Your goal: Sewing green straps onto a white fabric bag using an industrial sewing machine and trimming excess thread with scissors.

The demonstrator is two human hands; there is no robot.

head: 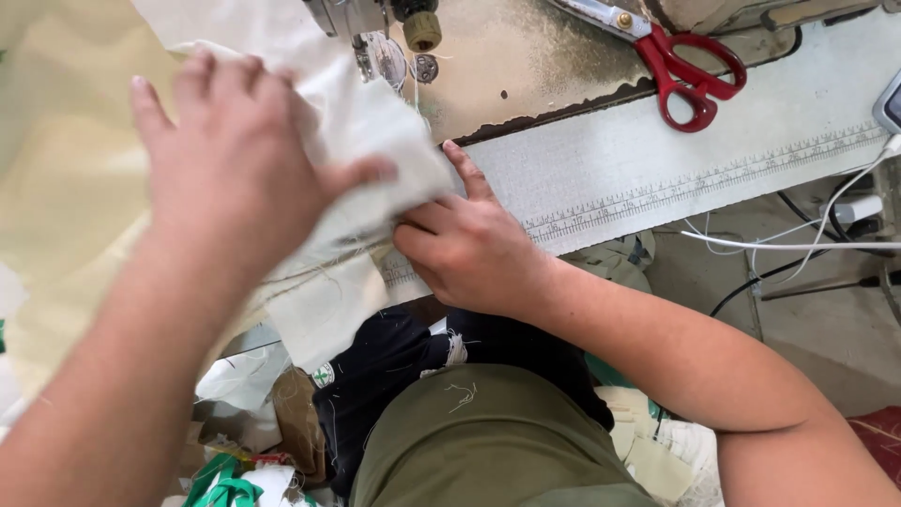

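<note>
My left hand [230, 155] lies flat with fingers spread on a piece of cream cloth [385, 155], pressing it down on the sewing table. My right hand [465, 239] pinches the cloth's near edge at the table's front, index finger stretched along the fabric. The cloth runs up under the sewing machine's presser foot and needle [368, 52] just beyond my left fingers. A frayed lower flap of the cloth [324, 314] hangs over the table edge.
Red-handled scissors [680, 70] rest on the machine bed at the upper right. A ruler strip [713, 183] runs along the white table front. White cables [798, 239] hang at the right. Fabric scraps and dark cloth [375, 376] pile below by my lap.
</note>
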